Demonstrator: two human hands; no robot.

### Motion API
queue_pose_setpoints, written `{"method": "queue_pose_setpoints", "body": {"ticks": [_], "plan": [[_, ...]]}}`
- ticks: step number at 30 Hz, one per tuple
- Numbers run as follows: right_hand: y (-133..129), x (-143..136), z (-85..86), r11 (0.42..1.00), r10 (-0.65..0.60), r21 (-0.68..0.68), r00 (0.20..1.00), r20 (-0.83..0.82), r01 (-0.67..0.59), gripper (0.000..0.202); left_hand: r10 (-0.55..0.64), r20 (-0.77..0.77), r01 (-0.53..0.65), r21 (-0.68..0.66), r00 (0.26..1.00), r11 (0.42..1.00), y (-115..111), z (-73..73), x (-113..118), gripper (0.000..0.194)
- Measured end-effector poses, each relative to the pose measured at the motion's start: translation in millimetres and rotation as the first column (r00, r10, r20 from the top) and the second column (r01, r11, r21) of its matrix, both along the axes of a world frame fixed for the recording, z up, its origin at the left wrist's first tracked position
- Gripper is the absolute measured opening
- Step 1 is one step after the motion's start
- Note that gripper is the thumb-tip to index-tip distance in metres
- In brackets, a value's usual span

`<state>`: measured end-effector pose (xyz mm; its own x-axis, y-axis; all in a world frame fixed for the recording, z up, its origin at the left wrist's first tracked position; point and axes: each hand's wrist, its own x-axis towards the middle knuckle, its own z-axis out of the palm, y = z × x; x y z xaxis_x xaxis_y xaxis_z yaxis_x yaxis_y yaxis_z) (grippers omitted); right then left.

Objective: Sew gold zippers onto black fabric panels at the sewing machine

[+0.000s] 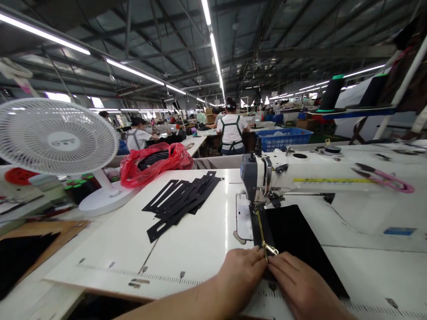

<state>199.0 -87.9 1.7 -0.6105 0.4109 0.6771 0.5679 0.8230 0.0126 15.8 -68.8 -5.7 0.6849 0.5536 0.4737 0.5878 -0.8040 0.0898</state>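
A gold-toothed zipper (259, 224) on a black strip runs from under the sewing machine's needle head (255, 178) towards me. Its metal slider and pull (271, 249) lie near the close end. My left hand (238, 271) is closed on the zipper's left edge, fingertips pressed together. From the right, my right hand (302, 284) pinches the same end just below the pull, its fingertips close to the left ones. Right of the zipper, a black fabric panel (300, 240) lies flat under the machine arm. Whether the zipper is stitched to the panel is hidden.
Black slotted pieces (183, 198) lie piled on the white table (110, 253). A fan (63, 138) and a red plastic bag (156, 162) stand left. Pink-handled scissors (383, 178) rest on the machine. Co-workers (231, 129) sit ahead beside a blue crate (283, 138).
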Motion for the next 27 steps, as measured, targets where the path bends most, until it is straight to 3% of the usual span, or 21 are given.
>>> {"method": "queue_pose_setpoints", "body": {"ticks": [2, 5, 8, 11, 16, 19, 23, 27], "plan": [[-5.3, 0.3, -17.4, 0.997, -0.042, 0.059, 0.999, 0.012, 0.041, 0.033, -0.058, 0.010, 0.058, -0.016, 0.998, 0.998, -6.1, -1.4, -3.5, 0.018], [-6.0, 2.9, -24.3, 0.998, -0.040, 0.042, 0.999, 0.022, 0.039, 0.029, -0.145, 0.058, 0.153, -0.178, 0.988, 0.972, -4.9, 14.0, -12.0, 0.024], [-6.4, 5.7, -21.2, 0.999, -0.019, 0.039, 0.998, 0.059, 0.017, 0.031, -0.050, 0.090, 0.071, -0.245, 0.995, 0.967, 11.5, 22.5, -14.5, 0.029], [-5.5, 7.4, -11.7, 0.999, -0.033, 0.004, 0.995, 0.096, 0.033, 0.027, 0.061, -0.015, -0.063, -0.149, 0.998, 0.987, 31.3, 11.9, -7.2, 0.041], [22.1, 8.9, 4.8, 0.980, -0.161, -0.096, 0.979, 0.121, 0.173, 0.031, 0.078, -0.101, -0.086, -0.076, 0.992, 0.993, 38.5, -4.4, 3.6, 0.043], [43.6, 8.2, -5.1, 0.966, -0.244, -0.036, 0.948, 0.202, 0.257, 0.039, 0.096, -0.098, -0.105, -0.097, 0.991, 0.990, 34.6, -3.6, 2.7, 0.045], [52.5, 6.6, -22.2, 0.971, -0.228, -0.010, 0.943, 0.245, 0.237, 0.042, 0.088, -0.106, -0.104, -0.164, 0.990, 0.981, 34.4, -2.5, -0.4, 0.046], [52.8, 6.8, -20.5, 0.974, -0.216, -0.008, 0.948, 0.232, 0.224, 0.043, 0.081, -0.056, -0.091, -0.201, 0.995, 0.975, 38.0, -3.8, -1.2, 0.040]]}}
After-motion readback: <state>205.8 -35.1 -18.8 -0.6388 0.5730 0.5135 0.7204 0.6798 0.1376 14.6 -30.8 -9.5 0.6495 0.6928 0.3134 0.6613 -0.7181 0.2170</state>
